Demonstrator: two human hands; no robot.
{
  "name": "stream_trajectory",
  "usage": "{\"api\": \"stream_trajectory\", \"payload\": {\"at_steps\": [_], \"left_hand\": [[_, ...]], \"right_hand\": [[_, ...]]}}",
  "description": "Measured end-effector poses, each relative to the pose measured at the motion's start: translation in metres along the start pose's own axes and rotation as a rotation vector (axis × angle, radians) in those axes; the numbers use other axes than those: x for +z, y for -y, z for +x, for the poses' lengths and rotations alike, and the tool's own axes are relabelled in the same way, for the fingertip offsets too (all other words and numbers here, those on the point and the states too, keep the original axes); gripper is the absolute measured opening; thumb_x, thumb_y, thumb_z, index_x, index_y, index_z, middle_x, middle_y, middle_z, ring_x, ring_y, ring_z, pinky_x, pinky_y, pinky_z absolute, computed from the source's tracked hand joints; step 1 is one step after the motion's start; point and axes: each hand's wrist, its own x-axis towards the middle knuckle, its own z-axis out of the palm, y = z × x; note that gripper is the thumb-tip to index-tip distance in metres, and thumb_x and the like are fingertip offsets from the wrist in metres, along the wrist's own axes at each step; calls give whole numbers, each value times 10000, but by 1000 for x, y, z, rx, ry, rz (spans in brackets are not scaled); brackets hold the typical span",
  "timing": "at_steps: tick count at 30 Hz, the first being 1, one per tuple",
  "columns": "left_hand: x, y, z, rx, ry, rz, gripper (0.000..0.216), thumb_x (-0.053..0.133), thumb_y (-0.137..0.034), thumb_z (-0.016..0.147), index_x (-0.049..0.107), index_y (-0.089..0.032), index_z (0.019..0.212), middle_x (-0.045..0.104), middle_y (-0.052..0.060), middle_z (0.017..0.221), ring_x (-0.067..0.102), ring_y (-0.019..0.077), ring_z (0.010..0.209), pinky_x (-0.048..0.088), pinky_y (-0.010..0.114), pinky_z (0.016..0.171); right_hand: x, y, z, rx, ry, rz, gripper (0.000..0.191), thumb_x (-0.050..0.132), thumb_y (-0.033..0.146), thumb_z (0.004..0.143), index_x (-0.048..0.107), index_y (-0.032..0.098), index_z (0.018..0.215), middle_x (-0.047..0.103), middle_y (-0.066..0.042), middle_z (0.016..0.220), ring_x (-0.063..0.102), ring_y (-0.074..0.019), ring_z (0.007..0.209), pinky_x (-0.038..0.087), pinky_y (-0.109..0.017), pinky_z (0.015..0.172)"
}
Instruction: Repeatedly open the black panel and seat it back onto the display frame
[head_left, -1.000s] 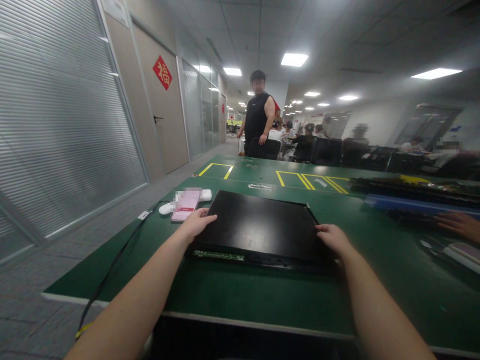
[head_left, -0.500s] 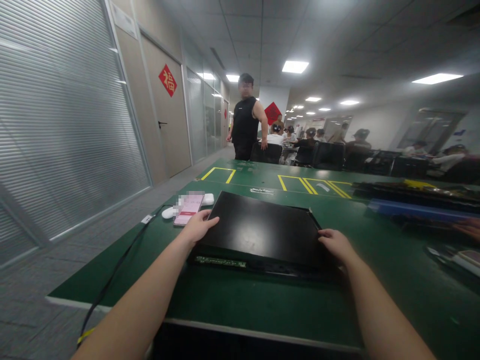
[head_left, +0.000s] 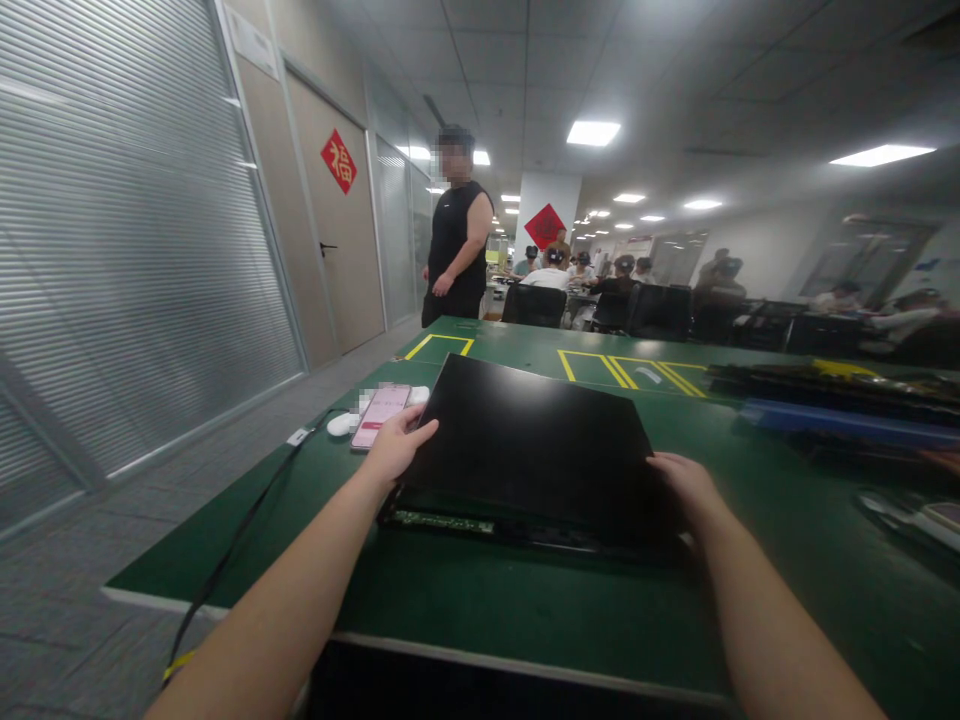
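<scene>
A flat black screen panel (head_left: 532,440) is held by its two side edges, its far edge tilted up off the green table. My left hand (head_left: 401,445) grips its left edge, thumb on top and fingers beneath. On the right edge, my right hand (head_left: 686,490) is closed, its fingertips at the rim and partly in shadow. Along the near side, below the panel, shows a strip of green circuit board (head_left: 442,522) within a dark frame. What lies under the panel is mostly hidden.
Left of the panel lie a pink-screened phone (head_left: 384,415) and a white mouse-like object (head_left: 341,426). A black cable (head_left: 247,520) runs over the table's left edge. Dark panels and a blue strip (head_left: 817,425) are stacked at right. A person in black (head_left: 457,240) stands beyond the table.
The panel's far edge has risen, and the panel now covers the frame's upper right corner. The standing person has moved left, with an arm now in front of the body.
</scene>
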Motion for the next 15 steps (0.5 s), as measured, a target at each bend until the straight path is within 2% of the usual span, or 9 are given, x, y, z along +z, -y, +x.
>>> {"api": "stream_trajectory", "payload": {"at_steps": [4, 7, 9, 12, 15], "left_hand": [[-2, -4, 1, -64, -26, -71, 492, 819, -246, 628, 692, -149, 1093, 765, 60, 924, 701, 274, 985, 565, 343, 852], [-4, -5, 1, -114, -28, -90, 455, 776, -217, 670, 695, -161, 1115, 764, 53, 880, 719, 268, 925, 582, 341, 801], [-3, -5, 1, -134, -29, -102, 445, 769, -198, 671, 700, -166, 1109, 764, 47, 860, 727, 260, 882, 586, 335, 779], [-3, -5, 1, -176, -4, -117, 449, 777, -195, 660, 704, -167, 1102, 761, 47, 835, 732, 243, 798, 583, 316, 717], [-4, -5, 1, -259, -38, -93, 481, 783, -199, 647, 696, -162, 1119, 756, 59, 812, 720, 228, 708, 563, 303, 622]], "right_hand": [[-7, 13, -7, -42, -31, 245, 370, 713, 332, 613, 737, 176, 948, 751, -89, 985, 693, -284, 926, 548, -343, 741], [-14, 25, -16, -104, 65, 397, 444, 673, 387, 676, 709, 199, 1077, 750, -62, 959, 695, -279, 913, 561, -358, 749], [-17, 30, -21, -126, 78, 514, 438, 660, 419, 709, 683, 226, 1101, 746, -35, 951, 695, -265, 910, 565, -354, 759], [-20, 29, -24, -55, 96, 609, 350, 659, 458, 719, 683, 220, 975, 738, -33, 881, 697, -258, 861, 572, -353, 748], [-21, 25, -21, 76, 186, 525, 289, 642, 478, 713, 663, 200, 786, 709, -66, 741, 687, -262, 727, 572, -366, 654]]}}
